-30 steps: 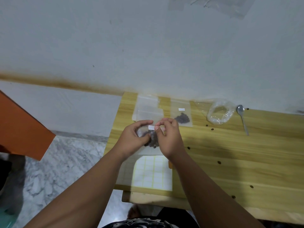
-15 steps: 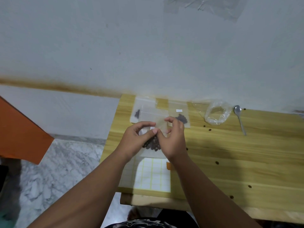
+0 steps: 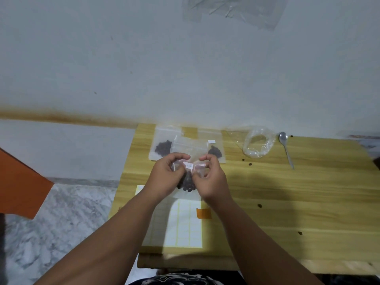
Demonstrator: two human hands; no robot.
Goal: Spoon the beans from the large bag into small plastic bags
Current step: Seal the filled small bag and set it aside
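Between my two hands I hold a small clear plastic bag (image 3: pixel 188 150) with dark beans (image 3: pixel 187 183) in its bottom and a small white label (image 3: pixel 188 165) near my fingertips. My left hand (image 3: pixel 167 174) pinches its left side, my right hand (image 3: pixel 209 177) its right side. Behind it lie two small bags of beans flat on the table, one at the left (image 3: pixel 162 147) and one at the right (image 3: pixel 216 150). The large clear bag (image 3: pixel 258 144) sits crumpled at the back, looking nearly empty. A metal spoon (image 3: pixel 286 148) lies to its right.
A sheet of white labels (image 3: pixel 183 225) lies on the wooden table (image 3: pixel 287 192) under my wrists, beside an orange tag (image 3: pixel 203 213). Several loose beans (image 3: pixel 259 206) are scattered on the table. A wall stands right behind it; marble floor is at the left.
The bag in my hands has been lifted upright and its top now stands higher, uncovering a filled bag at the back left. My fingers have shifted along the label.
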